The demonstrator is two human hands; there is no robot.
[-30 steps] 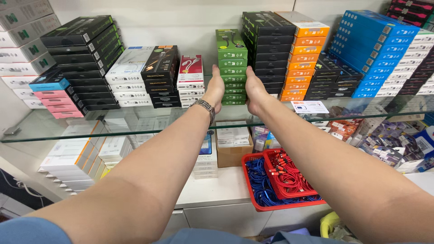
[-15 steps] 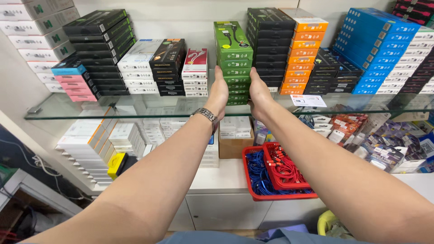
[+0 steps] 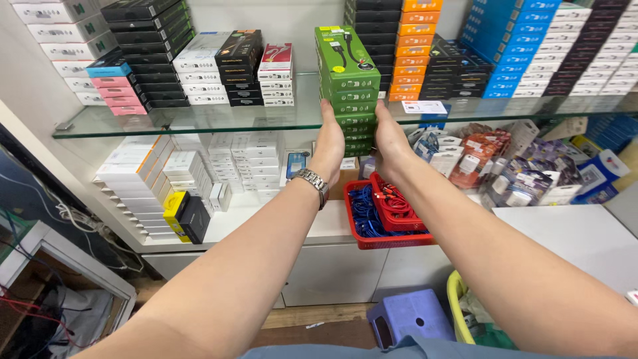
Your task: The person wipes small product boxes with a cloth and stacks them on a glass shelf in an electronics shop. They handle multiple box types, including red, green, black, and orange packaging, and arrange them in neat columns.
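Observation:
A tall stack of green boxes [image 3: 350, 83] with cable pictures on top is clamped between my two hands, in front of the glass shelf's [image 3: 199, 119] edge. My left hand [image 3: 330, 138], with a metal watch [image 3: 312, 181] on its wrist, presses flat against the stack's left side near the bottom. My right hand [image 3: 391, 141] presses against the right side at the same height. The lowest boxes hang below the level of the glass.
The shelf carries stacks of black [image 3: 149, 33], white [image 3: 199, 66], pink [image 3: 116, 93], orange [image 3: 412, 46] and blue boxes [image 3: 512, 40]. Below, a red basket of cables [image 3: 382, 213] sits on a white counter [image 3: 565, 233]. A purple stool [image 3: 409, 319] stands on the floor.
The green stack has come forward off the glass shelf between both hands and now hangs lower and nearer me. The view has tilted down, showing the floor.

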